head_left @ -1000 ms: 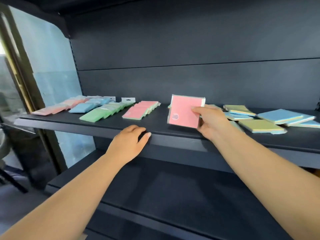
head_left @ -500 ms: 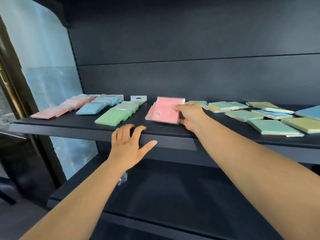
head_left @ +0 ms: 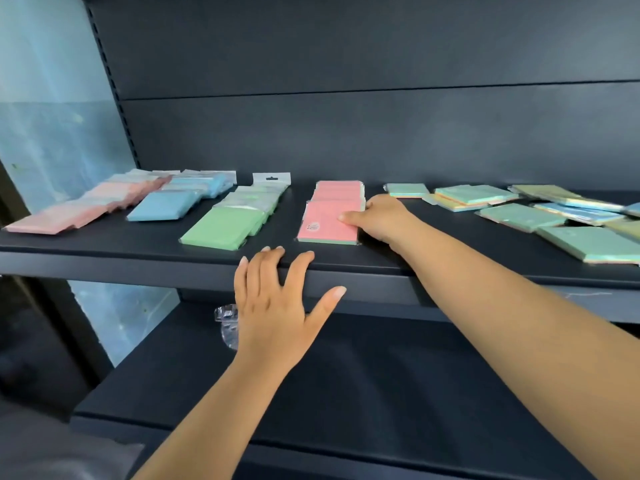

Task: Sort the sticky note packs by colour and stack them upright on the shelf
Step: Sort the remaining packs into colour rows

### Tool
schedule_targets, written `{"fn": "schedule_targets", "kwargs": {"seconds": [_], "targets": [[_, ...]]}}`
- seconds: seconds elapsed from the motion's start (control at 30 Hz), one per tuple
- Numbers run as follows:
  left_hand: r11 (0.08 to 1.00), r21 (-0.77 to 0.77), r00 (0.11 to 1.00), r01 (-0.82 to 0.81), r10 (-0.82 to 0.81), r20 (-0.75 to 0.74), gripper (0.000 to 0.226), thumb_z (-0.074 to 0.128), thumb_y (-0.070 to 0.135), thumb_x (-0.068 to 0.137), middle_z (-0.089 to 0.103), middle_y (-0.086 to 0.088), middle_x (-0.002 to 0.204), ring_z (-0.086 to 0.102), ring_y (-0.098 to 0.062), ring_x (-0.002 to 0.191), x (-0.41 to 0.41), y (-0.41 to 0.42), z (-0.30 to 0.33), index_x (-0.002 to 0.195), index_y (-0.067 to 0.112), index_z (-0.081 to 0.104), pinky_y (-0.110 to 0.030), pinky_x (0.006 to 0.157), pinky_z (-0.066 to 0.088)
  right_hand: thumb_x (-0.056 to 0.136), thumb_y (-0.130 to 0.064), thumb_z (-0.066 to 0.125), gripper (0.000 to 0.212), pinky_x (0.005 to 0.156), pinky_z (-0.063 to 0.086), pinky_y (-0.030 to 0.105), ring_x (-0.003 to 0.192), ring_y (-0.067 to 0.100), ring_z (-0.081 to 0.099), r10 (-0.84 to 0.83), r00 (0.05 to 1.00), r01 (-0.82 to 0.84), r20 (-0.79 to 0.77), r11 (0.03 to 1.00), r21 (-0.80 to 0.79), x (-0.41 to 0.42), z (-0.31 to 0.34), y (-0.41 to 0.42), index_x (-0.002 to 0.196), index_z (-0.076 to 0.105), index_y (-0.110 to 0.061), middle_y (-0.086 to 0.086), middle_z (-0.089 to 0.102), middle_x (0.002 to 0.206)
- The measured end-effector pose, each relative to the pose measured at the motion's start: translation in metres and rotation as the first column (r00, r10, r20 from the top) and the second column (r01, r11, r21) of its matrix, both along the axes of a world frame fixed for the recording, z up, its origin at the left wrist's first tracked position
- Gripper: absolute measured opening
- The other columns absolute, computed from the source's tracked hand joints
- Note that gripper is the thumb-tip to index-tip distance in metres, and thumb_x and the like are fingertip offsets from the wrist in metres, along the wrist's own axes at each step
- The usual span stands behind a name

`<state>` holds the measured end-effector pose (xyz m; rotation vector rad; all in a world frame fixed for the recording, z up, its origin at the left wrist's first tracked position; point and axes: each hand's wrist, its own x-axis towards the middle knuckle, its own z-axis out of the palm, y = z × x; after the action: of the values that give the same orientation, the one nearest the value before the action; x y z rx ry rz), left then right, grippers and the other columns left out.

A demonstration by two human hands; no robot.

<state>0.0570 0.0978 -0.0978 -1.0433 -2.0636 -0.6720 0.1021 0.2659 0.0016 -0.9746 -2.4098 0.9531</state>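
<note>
A pink sticky note pack (head_left: pixel 329 223) lies at the front of a pink row (head_left: pixel 339 192) on the dark shelf (head_left: pixel 138 252). My right hand (head_left: pixel 377 218) rests against the pack's right edge, thumb on its top face. My left hand (head_left: pixel 277 299) is spread, fingertips on the shelf's front lip. Left of the pink row lie a green row (head_left: pixel 232 223), a blue row (head_left: pixel 176 199) and another pink row (head_left: pixel 83 209). Unsorted mixed packs (head_left: pixel 519 211) are scattered flat at the right.
A lower shelf (head_left: pixel 346 393) sits beneath my arms, with a crumpled clear plastic wrapper (head_left: pixel 227 322) near its back left. A dark back panel closes the shelf behind. A pale blue wall shows at the left.
My right hand carried the pink pack leftward and laid it down flat at the front of the pink row. My left hand opened wider on the shelf lip. The view tilted down.
</note>
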Motion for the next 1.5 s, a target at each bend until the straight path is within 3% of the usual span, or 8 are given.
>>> {"fn": "schedule_targets", "kwargs": {"seconds": [0.17, 0.37, 0.57, 0.9, 1.03, 1.23, 1.37, 1.5], "targets": [[0.999, -0.041, 1.000, 0.010, -0.009, 0.020, 0.064, 0.016, 0.066, 0.090, 0.057, -0.019, 0.114, 0.044, -0.031, 0.117, 0.002, -0.002, 0.005, 0.114, 0.019, 0.052, -0.043, 0.106, 0.016, 0.086, -0.044, 0.059, 0.045, 0.051, 0.025, 0.025, 0.063, 0.017, 0.040, -0.013, 0.999, 0.011, 0.031, 0.998, 0.061, 0.003, -0.002, -0.003, 0.063, 0.036, -0.014, 0.001, 0.039, 0.066], [0.995, -0.092, 0.997, 0.027, -0.020, 0.074, 0.066, 0.017, 0.066, 0.090, 0.058, -0.020, 0.114, 0.053, -0.039, 0.114, 0.005, -0.005, 0.006, 0.113, 0.017, 0.055, -0.043, 0.107, 0.016, 0.088, -0.047, 0.056, 0.052, 0.075, 0.035, 0.029, 0.094, 0.023, 0.051, -0.030, 0.999, 0.024, 0.044, 0.990, 0.141, 0.007, -0.002, -0.011, 0.110, 0.060, 0.000, 0.012, 0.059, 0.107], [0.992, -0.110, 0.995, 0.056, -0.046, 0.091, 0.070, 0.019, 0.065, 0.090, 0.059, -0.022, 0.112, 0.053, -0.039, 0.113, 0.005, -0.008, 0.009, 0.111, 0.014, 0.060, -0.044, 0.106, 0.017, 0.086, -0.050, 0.056, 0.050, 0.049, 0.023, 0.025, 0.061, 0.017, 0.038, -0.095, 0.995, 0.091, 0.025, 0.987, 0.132, 0.013, 0.002, -0.021, 0.059, 0.037, -0.012, 0.002, 0.037, 0.062], [0.954, -0.083, 0.917, 0.289, -0.251, 0.309, 0.065, 0.010, 0.068, 0.077, 0.059, 0.001, 0.095, 0.049, -0.024, 0.104, 0.035, 0.012, 0.061, 0.082, 0.028, 0.060, -0.032, 0.087, 0.033, 0.083, -0.027, 0.067, 0.020, 0.057, 0.045, 0.018, 0.056, 0.010, 0.051, -0.030, 0.967, 0.032, -0.252, 0.999, 0.006, 0.086, 0.000, 0.011, 0.069, 0.061, -0.015, -0.002, 0.057, 0.065], [0.877, -0.141, 0.822, 0.459, -0.360, 0.441, 0.039, 0.029, 0.053, 0.090, 0.054, 0.003, 0.089, 0.047, -0.019, 0.099, 0.058, 0.056, 0.080, 0.077, 0.025, 0.053, -0.033, 0.087, 0.039, 0.083, -0.033, 0.067, 0.027, 0.050, 0.035, 0.017, 0.049, 0.003, 0.048, -0.111, 0.980, 0.135, -0.163, 0.980, 0.146, 0.125, 0.007, 0.058, 0.061, 0.056, -0.022, -0.007, 0.054, 0.060], [0.801, -0.436, 0.857, 0.411, -0.176, 0.485, 0.039, 0.029, 0.056, 0.092, 0.052, 0.007, 0.106, 0.046, -0.013, 0.103, 0.069, 0.139, 0.101, 0.095, 0.027, 0.055, -0.028, 0.085, 0.034, 0.088, -0.053, 0.049, 0.047, 0.093, 0.034, 0.029, 0.126, 0.021, 0.042, -0.094, 0.981, 0.032, 0.170, 0.942, 0.334, 0.183, 0.007, 0.136, 0.114, 0.057, -0.015, 0.007, 0.053, 0.127], [0.772, -0.526, 0.844, 0.358, -0.026, 0.536, 0.044, 0.028, 0.058, 0.092, 0.051, 0.006, 0.095, 0.047, -0.016, 0.095, 0.066, 0.181, 0.113, 0.101, 0.024, 0.056, -0.029, 0.079, 0.035, 0.091, -0.058, 0.037, 0.045, 0.064, 0.032, 0.028, 0.086, 0.022, 0.045, -0.017, 0.915, -0.126, 0.404, 0.937, 0.325, 0.192, 0.004, 0.167, 0.066, 0.037, -0.020, -0.001, 0.044, 0.079], [0.771, -0.555, 0.818, 0.312, 0.079, 0.570, 0.056, 0.027, 0.057, 0.094, 0.055, -0.005, 0.127, 0.049, -0.022, 0.111, 0.051, 0.213, 0.117, 0.114, 0.014, 0.057, -0.031, 0.091, 0.035, 0.090, -0.060, 0.035, 0.046, 0.066, 0.032, 0.029, 0.083, 0.021, 0.044, 0.033, 0.889, -0.210, 0.457, 0.915, 0.343, 0.194, 0.006, 0.186, 0.066, 0.035, -0.020, -0.001, 0.044, 0.082]]}}
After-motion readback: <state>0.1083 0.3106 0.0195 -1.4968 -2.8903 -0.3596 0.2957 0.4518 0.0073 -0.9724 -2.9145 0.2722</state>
